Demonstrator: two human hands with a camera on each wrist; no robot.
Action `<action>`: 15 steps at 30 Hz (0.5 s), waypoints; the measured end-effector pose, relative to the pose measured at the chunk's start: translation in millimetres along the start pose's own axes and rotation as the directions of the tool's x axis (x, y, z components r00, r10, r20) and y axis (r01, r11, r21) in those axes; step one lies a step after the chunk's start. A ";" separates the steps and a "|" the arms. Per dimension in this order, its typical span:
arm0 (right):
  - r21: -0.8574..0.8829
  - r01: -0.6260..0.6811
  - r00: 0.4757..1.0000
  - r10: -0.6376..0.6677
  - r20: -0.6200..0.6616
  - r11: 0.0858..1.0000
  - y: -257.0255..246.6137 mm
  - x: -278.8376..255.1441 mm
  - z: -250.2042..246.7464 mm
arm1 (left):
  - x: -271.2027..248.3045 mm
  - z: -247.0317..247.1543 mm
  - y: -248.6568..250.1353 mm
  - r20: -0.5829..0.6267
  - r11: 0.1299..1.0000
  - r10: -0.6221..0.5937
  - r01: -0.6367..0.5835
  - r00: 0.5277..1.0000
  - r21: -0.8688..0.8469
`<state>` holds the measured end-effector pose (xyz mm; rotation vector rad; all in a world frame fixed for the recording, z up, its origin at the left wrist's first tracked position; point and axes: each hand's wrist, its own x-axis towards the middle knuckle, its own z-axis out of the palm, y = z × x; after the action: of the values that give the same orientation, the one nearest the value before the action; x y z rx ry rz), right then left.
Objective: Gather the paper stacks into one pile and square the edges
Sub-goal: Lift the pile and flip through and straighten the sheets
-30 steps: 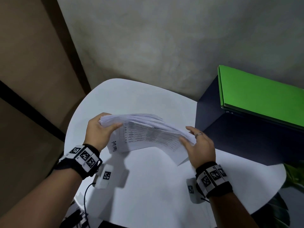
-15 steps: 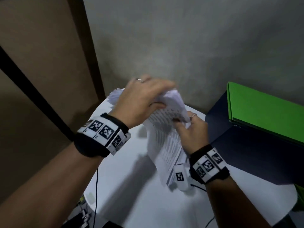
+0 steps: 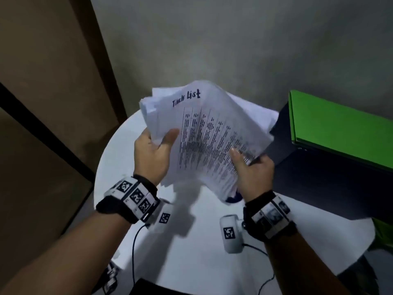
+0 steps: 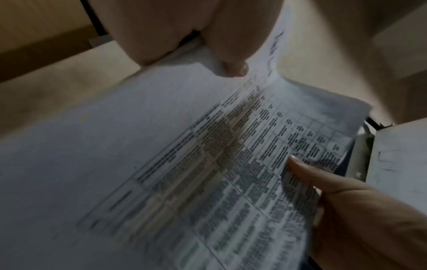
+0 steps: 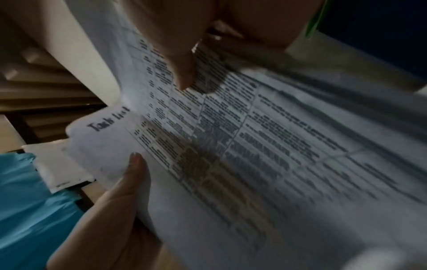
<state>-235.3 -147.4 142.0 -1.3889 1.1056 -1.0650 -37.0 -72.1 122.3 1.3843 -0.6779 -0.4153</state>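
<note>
A thick pile of white paper (image 3: 204, 133) hangs tilted above the round white table (image 3: 191, 262), its sheets fanned and uneven at the top and right. The top sheet shows a printed table under a handwritten heading. My left hand (image 3: 163, 139) grips the pile's left edge, thumb on the front. My right hand (image 3: 246, 158) pinches the lower right edge, thumb on the print. The left wrist view shows the paper (image 4: 184, 164) with my left hand's thumb on it. In the right wrist view the printed sheet (image 5: 254, 146) bends under the right thumb. The fingers behind the pile are hidden.
A dark box (image 3: 319, 184) stands on the table's right side with a green folder (image 3: 340, 133) on top, close to the pile's right edge. A grey wall rises behind. Cables (image 3: 133, 252) run off the table's near edge.
The pile stood nearly on end with my left hand over its top; now it faces me, tilted, and the left hand has come down to the left edge. The right hand kept its hold.
</note>
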 end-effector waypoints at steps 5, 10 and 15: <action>0.008 -0.204 0.977 0.204 -0.056 0.979 28.1 -24.4 -3.6 | -25.9 -10.1 -52.8 0.219 0.994 -0.110 0.101 0.970 0.050; -0.242 0.050 0.993 -0.075 -0.095 0.969 -0.8 3.3 -21.3 | -20.1 -4.5 -64.6 0.251 0.967 -0.185 0.132 0.950 0.217; -0.769 0.425 0.888 -0.385 0.252 0.478 -53.4 26.8 -5.3 | 1.4 -3.9 -36.0 0.271 0.942 -0.028 -0.064 0.962 0.328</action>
<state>-231.3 -171.7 196.8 -2.5236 1.3378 -0.8342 -29.2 -75.9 87.2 1.6570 -1.0233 -0.4976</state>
